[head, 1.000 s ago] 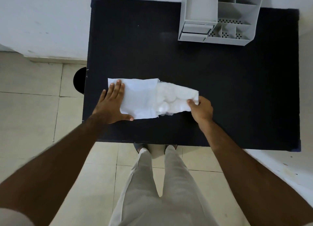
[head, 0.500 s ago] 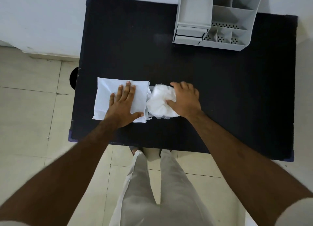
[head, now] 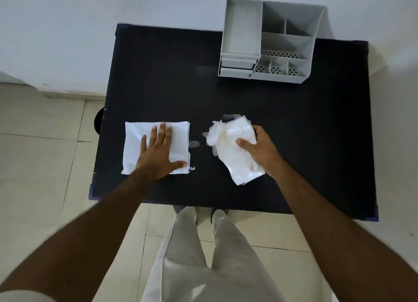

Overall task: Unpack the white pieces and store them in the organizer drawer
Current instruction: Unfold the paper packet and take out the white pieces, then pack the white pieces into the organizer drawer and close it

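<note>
A flat stack of white pieces point(head: 144, 141) lies on the black table point(head: 226, 102) at the near left. My left hand point(head: 158, 152) rests flat on top of it, fingers spread. To the right, my right hand point(head: 260, 150) grips a crumpled clear plastic wrapper point(head: 233, 152), lifted slightly and apart from the stack. The grey organizer point(head: 271, 41) stands at the table's far right, with two small shut drawers point(head: 237, 66) at its front left corner.
The table's near edge runs just in front of my legs. A small scrap of clear plastic point(head: 194, 144) lies between the stack and the wrapper. A white wall is behind the table; tiled floor lies to the left.
My right hand has pulled the plastic wrapper off the white pieces and away to the right. My left hand stays pressed on the stack, which is now bare.
</note>
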